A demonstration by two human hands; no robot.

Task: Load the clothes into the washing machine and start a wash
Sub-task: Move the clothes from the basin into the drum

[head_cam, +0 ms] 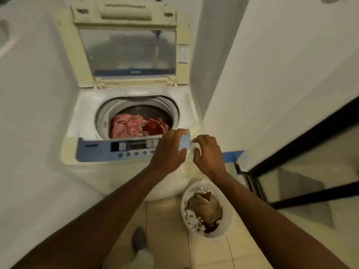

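- The small light-blue packet held over the washing machine was blurred, and any print on it could not be read; what it held could not be told.
- The right end of the blue control panel lay hidden behind the left hand, so only some of the round buttons showed, and the display was too smeared to read.
- The sticker on the right of the raised lid and the small mark on its blue strip were illegible.
- The depth of the drum was dark; only the top of the load could be seen.
- A grey-socked foot showed at the bottom edge, the leg cut off by the frame.
- Both forearms reached forward from the lower corners and met over the machine's front right corner.
- The left hand was curled around the packet, fingers closed on its left side.
- The right hand sat just beside it, thumb and forefinger pinched at the packet's right edge, the other fingers bent and loosely spread.
- The clothes, pink and red fabric, lay inside the open drum.
- More laundry, brownish, sat in a white basket on the tiled floor just right of the machine.
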